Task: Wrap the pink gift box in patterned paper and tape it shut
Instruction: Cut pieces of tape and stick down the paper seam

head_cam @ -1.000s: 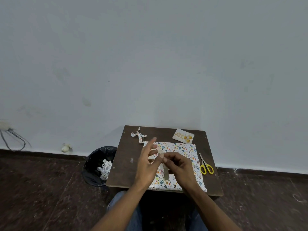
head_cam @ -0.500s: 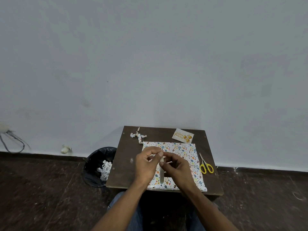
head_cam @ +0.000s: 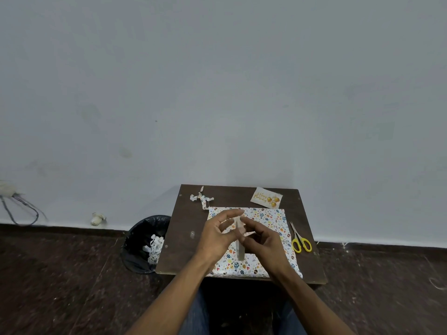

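Left hand [head_cam: 216, 239] fingers opened off tape strip [head_cam: 240, 240].

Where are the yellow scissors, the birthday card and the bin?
yellow scissors [head_cam: 301, 245], head view, on the yellow handles.
birthday card [head_cam: 266, 198], head view, on its middle.
bin [head_cam: 135, 234], head view, on its black liner's rim.

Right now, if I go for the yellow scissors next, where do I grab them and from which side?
Take the yellow scissors by the handle loops, coming from the near side with the right hand. They lie flat on the table right of the wrapped box, loops toward you, closed blades pointing away, so the loops are probably safest.
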Available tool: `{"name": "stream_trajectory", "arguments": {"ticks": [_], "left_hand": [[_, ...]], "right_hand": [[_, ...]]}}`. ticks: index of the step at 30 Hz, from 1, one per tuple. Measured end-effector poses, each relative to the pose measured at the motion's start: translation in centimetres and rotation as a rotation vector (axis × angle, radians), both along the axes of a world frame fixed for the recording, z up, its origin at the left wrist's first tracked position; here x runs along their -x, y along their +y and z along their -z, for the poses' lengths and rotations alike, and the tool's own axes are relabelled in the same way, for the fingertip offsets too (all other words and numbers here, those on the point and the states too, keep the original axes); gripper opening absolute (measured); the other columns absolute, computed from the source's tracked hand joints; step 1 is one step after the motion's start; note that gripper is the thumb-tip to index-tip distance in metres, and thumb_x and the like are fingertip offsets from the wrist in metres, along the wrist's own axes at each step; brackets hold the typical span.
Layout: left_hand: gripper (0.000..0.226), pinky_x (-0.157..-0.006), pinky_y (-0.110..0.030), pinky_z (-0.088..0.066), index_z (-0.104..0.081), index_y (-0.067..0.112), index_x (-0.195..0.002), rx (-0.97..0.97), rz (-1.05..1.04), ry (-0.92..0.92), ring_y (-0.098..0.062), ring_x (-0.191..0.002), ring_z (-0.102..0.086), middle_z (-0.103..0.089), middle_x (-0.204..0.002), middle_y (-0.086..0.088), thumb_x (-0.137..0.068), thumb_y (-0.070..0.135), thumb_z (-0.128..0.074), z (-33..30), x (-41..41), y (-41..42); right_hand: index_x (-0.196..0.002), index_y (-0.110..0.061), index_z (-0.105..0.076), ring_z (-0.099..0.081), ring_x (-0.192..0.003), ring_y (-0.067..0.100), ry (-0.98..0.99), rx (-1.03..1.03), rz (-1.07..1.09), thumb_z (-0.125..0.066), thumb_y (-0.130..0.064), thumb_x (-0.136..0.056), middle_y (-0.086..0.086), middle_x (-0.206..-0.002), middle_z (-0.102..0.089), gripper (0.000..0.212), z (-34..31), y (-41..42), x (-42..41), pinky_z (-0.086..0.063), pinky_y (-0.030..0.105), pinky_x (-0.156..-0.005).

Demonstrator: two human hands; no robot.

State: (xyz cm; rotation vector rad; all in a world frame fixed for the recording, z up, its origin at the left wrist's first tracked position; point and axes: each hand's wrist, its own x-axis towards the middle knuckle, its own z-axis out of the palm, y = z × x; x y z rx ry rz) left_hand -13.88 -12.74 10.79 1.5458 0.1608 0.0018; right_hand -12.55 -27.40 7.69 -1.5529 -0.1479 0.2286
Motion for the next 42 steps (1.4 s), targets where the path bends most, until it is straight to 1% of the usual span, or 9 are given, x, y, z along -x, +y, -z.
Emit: {"name": "stream_trajectory", "arguments": {"ticks": [7,11,13,16,19,30,35,38,42], "left_hand": [[0.037,-0.074,-0.050,-0.061,-0.072,0.029,-0.100,-0.005,-0.067,0.072,-0.030,-0.095,-0.070,-0.065,-0.108,0.001,-0.085,-0.005,-0.067,-0.4,-0.3,-0.4],[0.036,-0.072,-0.051,-0.060,-0.069,0.031,-0.100,-0.099,-0.061,0.048,-0.029,-0.088,-0.068,-0.065,-0.093,-0.002,-0.088,-0.003,-0.065,-0.4,-0.6,-0.2],[0.037,-0.072,-0.051,-0.058,-0.069,0.031,-0.101,-0.123,-0.050,0.039,-0.033,-0.087,-0.068,-0.064,-0.091,0.000,-0.088,-0.003,-0.065,-0.4,-0.6,0.0],[0.037,-0.072,-0.053,-0.058,-0.069,0.031,-0.101,-0.136,-0.042,0.027,-0.041,-0.089,-0.067,-0.061,-0.090,0.000,-0.088,-0.003,-0.066,-0.2,-0.4,0.2],[0.038,-0.072,-0.055,-0.058,-0.069,0.032,-0.100,-0.141,-0.033,0.028,-0.041,-0.087,-0.065,-0.059,-0.084,0.004,-0.087,-0.004,-0.066,-0.2,-0.4,0.2],[0.039,-0.068,-0.048,-0.060,-0.069,0.031,-0.104,-0.188,0.009,0.029,-0.031,-0.081,-0.064,-0.060,-0.083,0.000,-0.088,-0.005,-0.064,0.0,-0.6,0.3],[0.038,-0.063,-0.041,-0.061,-0.069,0.030,-0.104,-0.191,0.048,0.010,-0.021,-0.072,-0.062,-0.060,-0.081,0.000,-0.088,-0.005,-0.064,0.2,-0.5,0.3],[0.038,-0.059,-0.028,-0.055,-0.069,0.030,-0.103,-0.169,0.071,0.003,-0.020,-0.071,-0.062,-0.059,-0.084,-0.004,-0.088,-0.005,-0.063,0.1,-0.3,0.4],[0.040,-0.063,-0.032,-0.057,-0.069,0.031,-0.103,-0.151,0.104,0.007,-0.013,-0.066,-0.060,-0.058,-0.081,-0.001,-0.088,-0.006,-0.063,0.1,-0.3,0.8]], "right_hand": [[-0.135,-0.031,-0.052,-0.067,-0.083,0.027,-0.011,0.002,-0.084,-0.067,0.007,-0.081,0.006,-0.098,-0.070,0.068,0.6,-0.9,-0.3,-0.060,0.044,-0.078],[-0.131,-0.020,-0.057,-0.066,-0.076,0.023,0.055,0.031,-0.022,-0.065,0.008,-0.086,0.016,-0.091,-0.071,0.054,1.1,-2.4,-0.5,-0.057,0.040,-0.075],[-0.118,-0.008,-0.067,-0.065,-0.068,0.021,0.088,0.185,0.136,-0.065,0.002,-0.089,0.014,-0.085,-0.072,0.031,2.6,-4.0,-1.2,-0.057,0.043,-0.070],[-0.096,-0.015,-0.074,-0.066,-0.070,0.019,0.113,0.539,0.370,-0.066,-0.009,-0.090,0.005,-0.086,-0.074,0.012,4.8,-7.3,-2.7,-0.059,0.045,-0.072],[-0.095,-0.020,-0.073,-0.063,-0.083,0.023,0.188,0.831,0.440,-0.064,-0.020,-0.089,0.005,-0.099,-0.072,0.011,5.7,-10.0,-3.8,-0.050,0.031,-0.074],[-0.112,-0.012,-0.058,-0.064,-0.099,0.031,0.248,1.329,0.227,-0.063,-0.046,-0.088,0.008,-0.111,-0.059,0.042,5.7,-11.2,-5.5,-0.052,0.039,-0.081],[-0.098,-0.010,-0.055,-0.066,-0.088,0.029,0.387,1.251,0.166,-0.068,-0.038,-0.080,0.008,-0.099,-0.065,0.035,4.5,-11.9,-6.4,-0.059,0.040,-0.073],[-0.097,0.000,-0.058,-0.064,-0.077,0.028,0.596,0.772,0.268,-0.074,-0.023,-0.080,0.015,-0.090,-0.063,0.033,4.1,-12.3,-7.1,-0.059,0.039,-0.052],[-0.092,0.000,-0.067,-0.064,-0.083,0.026,0.506,0.449,0.223,-0.070,-0.007,-0.088,0.017,-0.096,-0.066,0.009,2.7,-12.8,-7.2,-0.058,0.037,-0.058]]}}
